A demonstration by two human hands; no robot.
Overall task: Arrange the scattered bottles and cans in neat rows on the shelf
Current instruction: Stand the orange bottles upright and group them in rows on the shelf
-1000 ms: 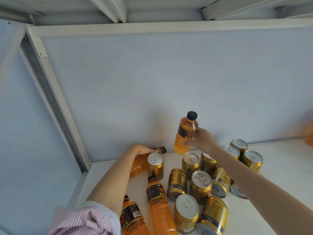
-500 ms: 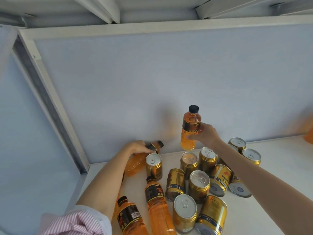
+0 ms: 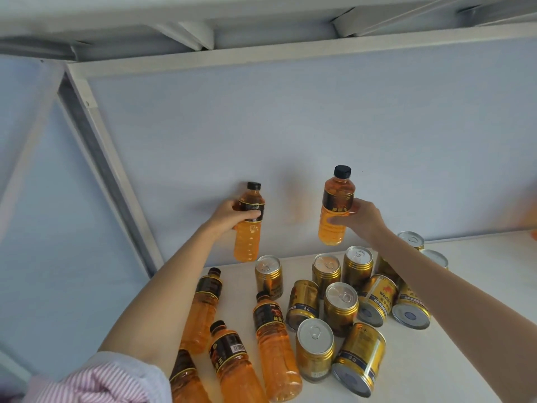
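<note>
My left hand (image 3: pixel 229 212) grips an orange bottle (image 3: pixel 248 228) with a black cap, upright and lifted above the white shelf (image 3: pixel 465 330) near the back wall. My right hand (image 3: pixel 359 218) grips a second orange bottle (image 3: pixel 335 210), also upright and in the air, further right. Below them several gold cans (image 3: pixel 340 308) stand or lie jumbled on the shelf. Several more orange bottles (image 3: pixel 274 347) lie on their sides at the front left, partly hidden by my left forearm.
A pale blue back panel (image 3: pixel 290 135) closes the shelf behind, and a slanted metal frame post (image 3: pixel 98 170) runs down the left corner. An upper shelf's underside (image 3: pixel 203 27) hangs overhead. Bare shelf surface stretches to the right of the cans.
My left hand has lifted its bottle from lying on the shelf to upright in the air. My right hand has kept its bottle raised, shifting slightly right.
</note>
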